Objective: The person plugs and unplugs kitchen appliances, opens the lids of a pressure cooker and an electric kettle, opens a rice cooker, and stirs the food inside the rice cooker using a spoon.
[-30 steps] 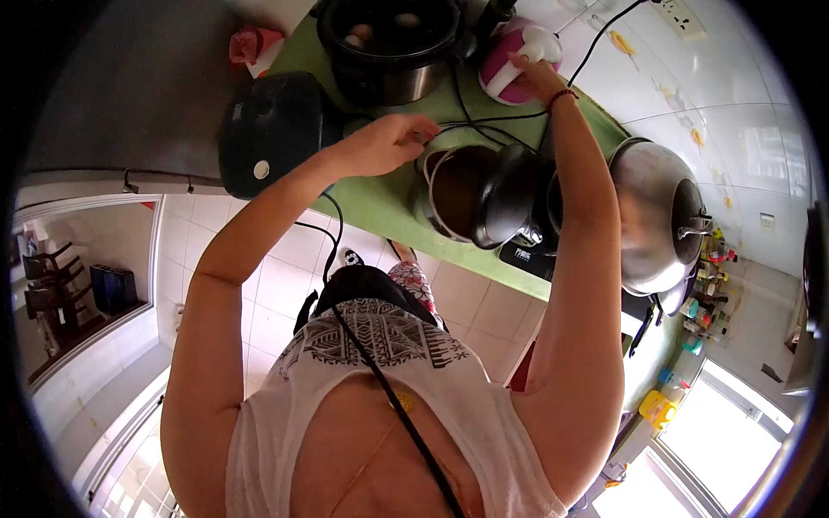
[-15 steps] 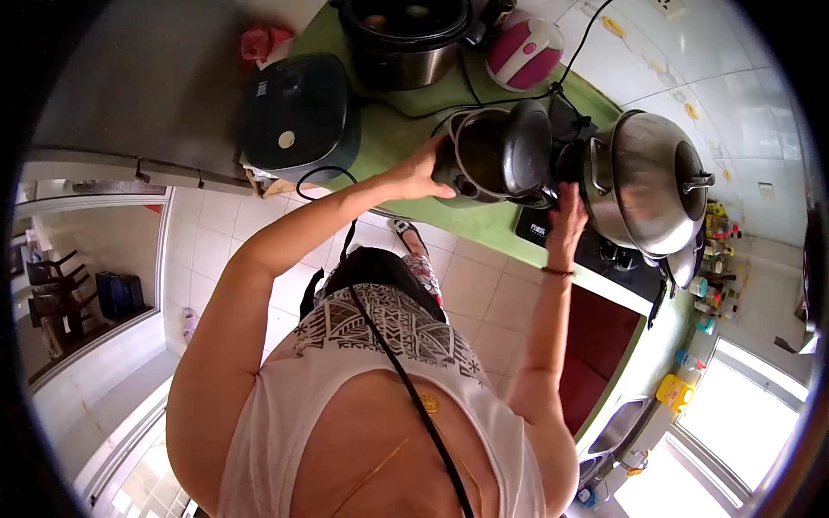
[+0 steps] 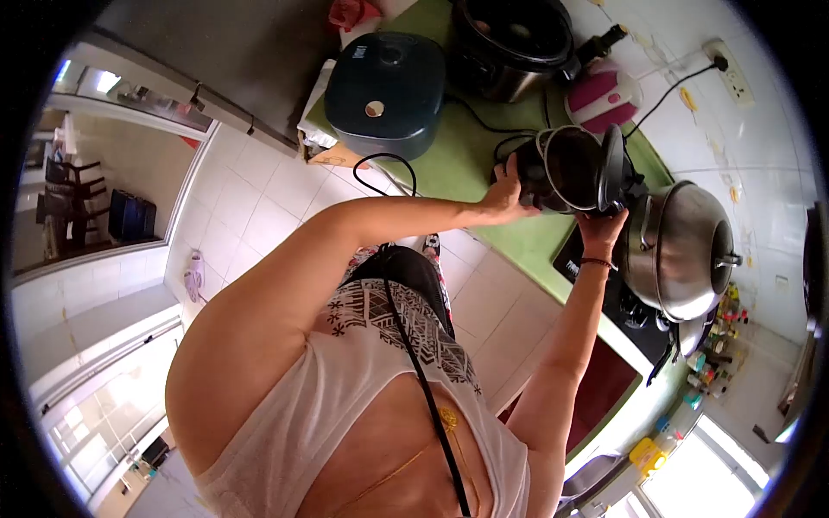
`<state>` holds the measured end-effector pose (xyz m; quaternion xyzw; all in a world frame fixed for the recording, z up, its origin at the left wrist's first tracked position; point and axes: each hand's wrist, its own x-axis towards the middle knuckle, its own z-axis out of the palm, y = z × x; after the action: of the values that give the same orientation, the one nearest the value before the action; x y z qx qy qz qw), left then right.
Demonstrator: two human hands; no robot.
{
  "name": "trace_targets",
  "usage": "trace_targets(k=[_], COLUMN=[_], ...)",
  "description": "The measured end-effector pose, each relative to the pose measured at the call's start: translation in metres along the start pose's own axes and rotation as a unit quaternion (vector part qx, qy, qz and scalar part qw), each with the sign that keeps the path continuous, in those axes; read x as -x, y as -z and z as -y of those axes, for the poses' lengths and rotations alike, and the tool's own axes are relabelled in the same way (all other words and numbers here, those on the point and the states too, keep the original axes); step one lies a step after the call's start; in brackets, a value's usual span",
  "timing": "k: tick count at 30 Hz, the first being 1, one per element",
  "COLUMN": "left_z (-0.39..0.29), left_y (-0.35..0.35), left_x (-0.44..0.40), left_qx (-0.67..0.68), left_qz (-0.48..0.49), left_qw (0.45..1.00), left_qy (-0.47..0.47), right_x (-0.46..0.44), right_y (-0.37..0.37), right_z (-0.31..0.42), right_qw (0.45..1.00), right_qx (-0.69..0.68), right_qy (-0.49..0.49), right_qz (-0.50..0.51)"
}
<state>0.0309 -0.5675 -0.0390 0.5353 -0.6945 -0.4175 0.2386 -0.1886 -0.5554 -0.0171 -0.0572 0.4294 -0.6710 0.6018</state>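
Observation:
A small dark electric cooker (image 3: 555, 170) with a pale-rimmed round opening stands on the green counter. Its dark lid (image 3: 612, 173) is raised on the right side, and the inside is too dark to make out. My left hand (image 3: 508, 197) grips the cooker's left side, the thumb on the near face and the fingers partly hidden behind it. My right hand (image 3: 603, 226) is closed on the cooker's near right edge, just below the lid. Most of its fingertips are hidden.
A large steel pot with a domed lid (image 3: 686, 250) sits on the black stove just right of my right hand. Left are a dark rice cooker (image 3: 385, 91) and a slow cooker (image 3: 511, 43). A purple-white appliance (image 3: 603, 97) and power cords (image 3: 492, 128) lie behind.
My view has swung left, so everything appears further right. My right hand has come in from beside the steel pot to the cooker's right side. The cooker now looks tilted in view.

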Motion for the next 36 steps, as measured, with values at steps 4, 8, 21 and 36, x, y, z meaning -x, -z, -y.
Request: trace_targets(k=[4, 8, 21, 36], left_z=[-0.008, -0.006, 0.039, 0.158], left_y=[-0.003, -0.006, 0.257, 0.288], left_x=[-0.012, -0.029, 0.064, 0.036], left_qx=[0.0, -0.003, 0.094, -0.123], left_qz=[-0.054, -0.019, -0.131, -0.269], left_qw=[0.999, 1.0, 0.987, 0.954], left_qy=[-0.01, 0.012, -0.013, -0.051], right_x=[-0.028, -0.048, 0.003, 0.058], right_y=[-0.015, -0.021, 0.055, -0.182], right_z=[0.014, 0.024, -0.053, -0.235], right_qw=[1.0, 0.997, 0.97, 0.823], right_qx=[0.02, 0.043, 0.194, 0.475], right_qy=[-0.002, -0.052, 0.126, 0.299], right_qz=[0.02, 0.043, -0.076, 0.083])
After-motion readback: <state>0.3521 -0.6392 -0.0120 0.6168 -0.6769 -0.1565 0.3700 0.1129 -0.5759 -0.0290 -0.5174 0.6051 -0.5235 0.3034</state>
